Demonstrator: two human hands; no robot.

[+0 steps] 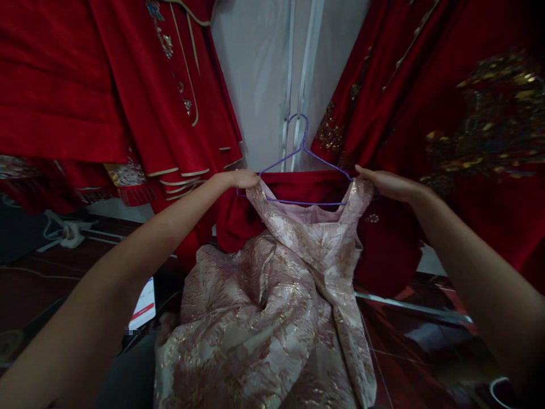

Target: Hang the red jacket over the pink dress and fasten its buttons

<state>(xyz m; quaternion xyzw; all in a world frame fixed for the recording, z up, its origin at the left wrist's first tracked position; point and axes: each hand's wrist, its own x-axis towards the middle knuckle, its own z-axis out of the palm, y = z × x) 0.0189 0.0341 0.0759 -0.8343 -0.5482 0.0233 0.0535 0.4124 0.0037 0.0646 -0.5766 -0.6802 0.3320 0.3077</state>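
Observation:
A pale pink and gold brocade dress (281, 307) hangs in front of me on a purple hanger (313, 201), its skirt spreading toward the bottom of the view. My left hand (246, 178) is closed on the dress's left shoulder strap, by one end of the hanger. On the other side, my right hand (378, 180) pinches the right strap at the hanger's opposite end. The hanger's hook shows above the neckline, against a pale metal upright. Fingertips of both hands are partly hidden by the fabric.
Red embroidered garments hang at the left (162, 113) and at the right (460, 113). Between them stands a grey-white panel (255, 62) with metal uprights (289, 85). A lit phone (145, 307) shows beyond my left forearm. A metal bar (409, 307) runs low at the right.

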